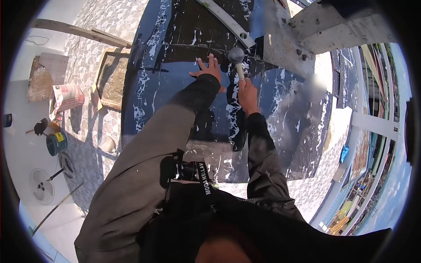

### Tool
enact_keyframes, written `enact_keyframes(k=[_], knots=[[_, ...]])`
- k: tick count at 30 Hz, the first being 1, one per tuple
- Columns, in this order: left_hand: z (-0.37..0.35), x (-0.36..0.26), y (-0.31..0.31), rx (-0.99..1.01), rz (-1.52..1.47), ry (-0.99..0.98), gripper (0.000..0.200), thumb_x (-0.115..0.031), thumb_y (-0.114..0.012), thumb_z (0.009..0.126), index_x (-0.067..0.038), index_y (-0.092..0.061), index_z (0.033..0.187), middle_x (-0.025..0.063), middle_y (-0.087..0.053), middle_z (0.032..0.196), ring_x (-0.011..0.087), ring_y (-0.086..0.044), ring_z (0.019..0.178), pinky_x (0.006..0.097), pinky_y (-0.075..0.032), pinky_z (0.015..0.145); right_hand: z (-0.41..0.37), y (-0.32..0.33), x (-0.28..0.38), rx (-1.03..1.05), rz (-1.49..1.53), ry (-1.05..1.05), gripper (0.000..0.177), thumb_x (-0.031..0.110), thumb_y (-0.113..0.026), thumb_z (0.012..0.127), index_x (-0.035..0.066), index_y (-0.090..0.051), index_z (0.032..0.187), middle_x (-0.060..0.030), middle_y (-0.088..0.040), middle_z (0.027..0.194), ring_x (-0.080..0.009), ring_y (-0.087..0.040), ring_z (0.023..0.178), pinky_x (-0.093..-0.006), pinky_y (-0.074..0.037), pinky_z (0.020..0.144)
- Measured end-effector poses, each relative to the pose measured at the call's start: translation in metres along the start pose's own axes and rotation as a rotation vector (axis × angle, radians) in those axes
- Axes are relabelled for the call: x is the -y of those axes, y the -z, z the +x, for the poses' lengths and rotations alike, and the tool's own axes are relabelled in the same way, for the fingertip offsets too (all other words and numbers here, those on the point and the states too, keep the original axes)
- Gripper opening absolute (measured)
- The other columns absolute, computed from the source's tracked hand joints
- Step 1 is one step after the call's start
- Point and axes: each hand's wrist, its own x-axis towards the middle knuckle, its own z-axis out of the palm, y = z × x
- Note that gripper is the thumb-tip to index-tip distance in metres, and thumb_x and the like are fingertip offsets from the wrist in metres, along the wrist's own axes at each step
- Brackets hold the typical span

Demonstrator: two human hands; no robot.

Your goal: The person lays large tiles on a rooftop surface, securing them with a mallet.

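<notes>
My left hand (210, 70) lies with fingers spread on a dark, glossy tile (177, 83) streaked with white. Close to its right, my right hand (248, 94) is wrapped round the pale handle of a rubber mallet (236, 55). The mallet's round grey head points away from me, over the dark tiles near a joint smeared with white. Beyond both hands, a long metal spirit level (228, 24) rests slantwise on the tiles, its near end close to the mallet head.
On the left, a mortar-filled wooden tray (115, 79) sits beside a printed sack (68, 97) and a dark green bucket (57, 143). A standing fan (41, 186) is farther down that side. Concrete pillar (342, 33) at upper right; a railing (377, 127) borders the right edge.
</notes>
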Motion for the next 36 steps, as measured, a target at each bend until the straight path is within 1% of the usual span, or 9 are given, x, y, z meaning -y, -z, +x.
enact_keyframes(k=[5,12,18,20,23,28,31,34,36], knots=[[0.011,-0.009,-0.006,0.013,0.05,-0.015,0.133,-0.061,-0.082,0.062,-0.009,-0.002,0.155,0.0031,0.004,0.162,0.0466,-0.008,0.145,0.0692,-0.041,0.097,-0.005,-0.013,-0.009,-0.047,-0.017,-0.009,0.035,0.036,-0.043,0.098,0.004,-0.058,0.102,-0.0311,-0.064,0.08,-0.0539,-0.058,0.078,-0.0614,-0.045,0.073],[0.018,-0.015,-0.007,-0.004,0.112,-0.027,0.135,-0.061,-0.084,0.06,-0.007,-0.004,0.155,0.0058,0.002,0.162,0.0496,-0.012,0.143,0.0669,-0.046,0.093,-0.009,-0.008,-0.015,-0.041,0.026,-0.081,0.034,0.036,-0.045,0.096,0.004,-0.056,0.102,-0.0311,-0.064,0.085,-0.0544,-0.057,0.081,-0.0619,-0.044,0.076],[0.021,-0.019,-0.007,0.014,0.104,-0.013,0.132,-0.059,-0.083,0.063,-0.007,-0.003,0.154,0.0061,0.004,0.162,0.0506,-0.011,0.143,0.0658,-0.044,0.097,-0.018,0.002,-0.026,-0.098,0.126,-0.066,0.034,0.035,-0.045,0.096,0.004,-0.055,0.1,-0.0299,-0.064,0.082,-0.0532,-0.058,0.08,-0.0605,-0.045,0.074],[0.021,-0.019,-0.013,-0.058,0.136,-0.008,0.137,-0.062,-0.084,0.058,-0.007,-0.005,0.155,0.0098,-0.002,0.162,0.0545,-0.019,0.14,0.0574,-0.041,0.103,-0.024,0.003,-0.033,-0.104,0.112,-0.14,0.031,0.033,-0.047,0.096,0.003,-0.055,0.1,-0.0296,-0.063,0.079,-0.0521,-0.059,0.077,-0.0604,-0.046,0.071],[0.023,-0.017,-0.014,-0.064,0.146,-0.029,0.138,-0.064,-0.084,0.056,-0.006,-0.006,0.155,0.0107,-0.004,0.162,0.0554,-0.019,0.139,0.0571,-0.041,0.104,-0.033,0.007,-0.036,-0.145,0.17,-0.084,0.029,0.031,-0.048,0.096,0.003,-0.055,0.1,-0.0295,-0.063,0.077,-0.0515,-0.059,0.075,-0.0605,-0.046,0.071],[0.022,-0.021,-0.012,-0.083,0.19,-0.043,0.139,-0.068,-0.082,0.054,-0.007,-0.007,0.155,0.0119,-0.006,0.162,0.0554,-0.023,0.138,0.0568,-0.04,0.104,-0.065,0.006,-0.038,-0.201,0.194,-0.19,0.028,0.03,-0.047,0.097,0.004,-0.055,0.1,-0.0287,-0.064,0.078,-0.0512,-0.059,0.076,-0.0605,-0.046,0.071],[0.023,-0.027,-0.005,-0.032,0.204,-0.011,0.135,-0.061,-0.083,0.06,-0.007,-0.004,0.155,0.0099,-0.002,0.162,0.0543,-0.017,0.14,0.0592,-0.041,0.104,-0.071,0.009,-0.039,-0.229,0.217,-0.208,0.028,0.031,-0.047,0.097,0.004,-0.055,0.1,-0.0282,-0.064,0.079,-0.0512,-0.059,0.076,-0.0604,-0.046,0.07],[0.022,-0.026,-0.012,-0.042,0.203,-0.015,0.136,-0.062,-0.084,0.058,-0.007,-0.004,0.155,0.0112,-0.003,0.162,0.0543,-0.02,0.14,0.0578,-0.041,0.104,-0.081,0.008,-0.045,-0.239,0.218,-0.235,0.028,0.031,-0.047,0.097,0.004,-0.055,0.099,-0.0281,-0.064,0.08,-0.0514,-0.059,0.076,-0.0603,-0.045,0.07],[0.022,-0.028,-0.007,-0.051,0.232,-0.016,0.138,-0.066,-0.082,0.055,-0.006,-0.007,0.154,0.0134,-0.007,0.162,0.0547,-0.028,0.136,0.0554,-0.035,0.109,-0.086,0.014,-0.044,-0.243,0.193,-0.237,0.028,0.031,-0.046,0.097,0.004,-0.055,0.099,-0.0281,-0.064,0.08,-0.0515,-0.059,0.076,-0.0603,-0.045,0.07]])
